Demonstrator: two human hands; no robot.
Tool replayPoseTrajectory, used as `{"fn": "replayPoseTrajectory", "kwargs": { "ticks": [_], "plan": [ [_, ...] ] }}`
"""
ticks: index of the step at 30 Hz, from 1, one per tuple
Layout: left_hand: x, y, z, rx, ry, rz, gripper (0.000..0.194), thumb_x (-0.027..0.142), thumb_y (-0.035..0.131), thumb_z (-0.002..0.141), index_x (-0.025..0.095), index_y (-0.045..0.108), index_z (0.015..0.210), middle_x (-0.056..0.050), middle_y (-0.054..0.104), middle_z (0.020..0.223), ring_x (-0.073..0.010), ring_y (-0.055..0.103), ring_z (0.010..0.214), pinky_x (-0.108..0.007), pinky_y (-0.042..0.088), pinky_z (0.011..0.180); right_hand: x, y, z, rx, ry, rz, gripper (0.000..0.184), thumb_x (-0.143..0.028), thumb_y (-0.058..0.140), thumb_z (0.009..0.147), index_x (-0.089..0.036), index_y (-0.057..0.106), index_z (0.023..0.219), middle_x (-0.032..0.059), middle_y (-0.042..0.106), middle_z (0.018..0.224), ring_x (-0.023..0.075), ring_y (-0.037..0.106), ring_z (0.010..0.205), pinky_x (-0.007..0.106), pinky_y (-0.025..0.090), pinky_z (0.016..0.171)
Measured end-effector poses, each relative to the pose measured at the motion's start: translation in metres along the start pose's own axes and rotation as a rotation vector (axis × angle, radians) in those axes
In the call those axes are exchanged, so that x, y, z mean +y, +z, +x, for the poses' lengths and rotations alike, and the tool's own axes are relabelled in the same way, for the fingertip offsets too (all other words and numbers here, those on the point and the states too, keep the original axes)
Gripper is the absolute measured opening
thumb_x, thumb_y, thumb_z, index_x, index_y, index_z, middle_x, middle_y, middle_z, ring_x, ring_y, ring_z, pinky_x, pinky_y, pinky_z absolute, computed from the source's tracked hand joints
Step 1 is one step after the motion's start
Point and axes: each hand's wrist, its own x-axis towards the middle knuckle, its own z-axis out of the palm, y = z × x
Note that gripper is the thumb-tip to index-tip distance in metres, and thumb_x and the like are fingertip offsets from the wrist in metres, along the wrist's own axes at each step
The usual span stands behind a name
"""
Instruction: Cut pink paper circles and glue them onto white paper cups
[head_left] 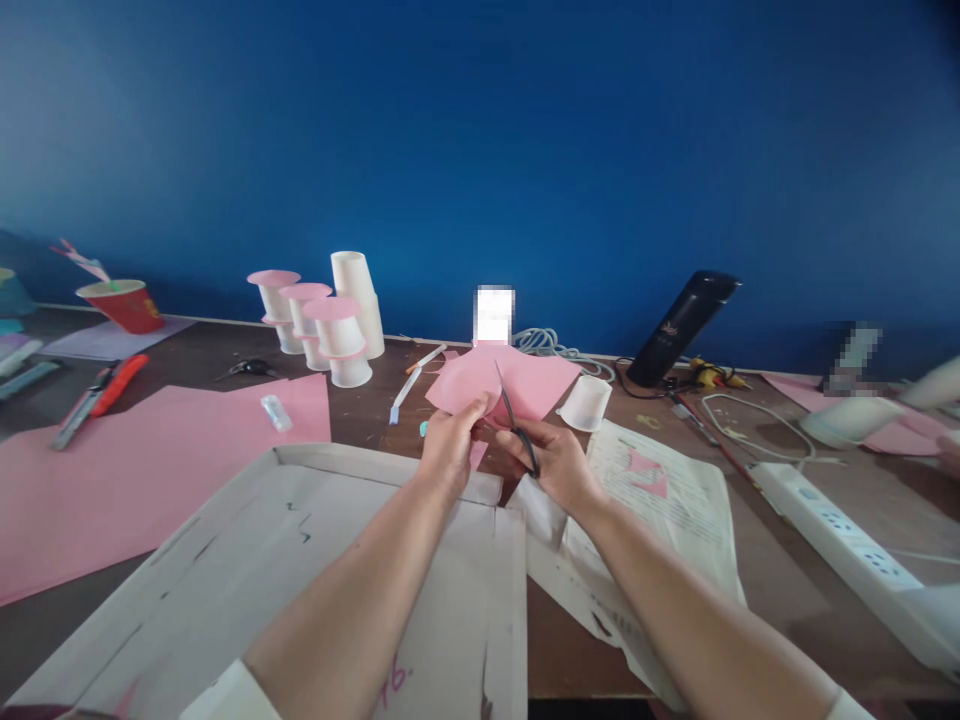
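A sheet of pink paper (540, 380) is held up in front of me over the table. My left hand (454, 435) pinches its lower edge between thumb and fingers. Black-handled scissors (517, 415) are gripped in my right hand (555, 460), their blades lying across the paper and pointing away from me. To the right of the paper a white paper cup (586, 403) stands upside down. Near my right wrist lies a printed sheet (675, 500) with a pink scrap (649, 473) on it.
A white cardboard tray (247, 560) lies under my left forearm. Pink paper (187, 470), a utility knife (97, 400), stacked white cups with pink discs (334, 330) and a red cup (124, 305) are left. On the right are a black bottle (682, 325) and a power strip (847, 560).
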Motion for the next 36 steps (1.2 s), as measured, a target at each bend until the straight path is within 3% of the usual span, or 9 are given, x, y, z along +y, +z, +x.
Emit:
{"fn": "replayPoseTrajectory", "kwargs": {
  "ticks": [18, 24, 31, 36],
  "plan": [
    [0.003, 0.002, -0.002, 0.026, 0.009, -0.034, 0.030, 0.027, 0.083, 0.057, 0.010, 0.063, 0.071, 0.002, 0.058, 0.056, -0.0071, 0.050, 0.049, -0.021, 0.039, 0.048, -0.003, 0.003, -0.002, 0.017, 0.004, -0.030, 0.040, -0.050, 0.067, 0.078, -0.016, 0.076, 0.098, -0.0015, 0.053, 0.052, 0.0120, 0.046, 0.049, 0.026, 0.041, 0.050],
    [0.002, 0.004, -0.004, 0.010, 0.041, -0.075, 0.033, 0.033, 0.084, 0.059, 0.011, 0.064, 0.073, -0.001, 0.063, 0.060, -0.0085, 0.052, 0.048, -0.021, 0.039, 0.046, 0.000, 0.005, -0.002, -0.020, 0.006, 0.044, 0.038, -0.049, 0.069, 0.077, -0.017, 0.076, 0.096, -0.0026, 0.052, 0.054, 0.0104, 0.046, 0.049, 0.024, 0.039, 0.049],
    [-0.005, -0.005, 0.007, 0.111, 0.048, 0.104, 0.037, 0.039, 0.085, 0.056, 0.013, 0.059, 0.062, 0.002, 0.055, 0.052, -0.0078, 0.048, 0.046, -0.022, 0.038, 0.047, 0.000, 0.004, -0.001, -0.025, 0.021, 0.048, 0.046, -0.053, 0.070, 0.075, -0.016, 0.074, 0.102, -0.0033, 0.052, 0.051, 0.0112, 0.046, 0.049, 0.025, 0.041, 0.051],
    [-0.007, -0.008, 0.007, 0.052, 0.023, 0.148, 0.039, 0.043, 0.084, 0.054, 0.013, 0.062, 0.063, 0.000, 0.057, 0.053, -0.0101, 0.050, 0.048, -0.024, 0.039, 0.047, -0.002, 0.001, 0.000, -0.007, 0.016, 0.030, 0.049, -0.053, 0.069, 0.075, -0.016, 0.073, 0.107, -0.0026, 0.055, 0.054, 0.0109, 0.047, 0.051, 0.025, 0.040, 0.051]
  ]
}}
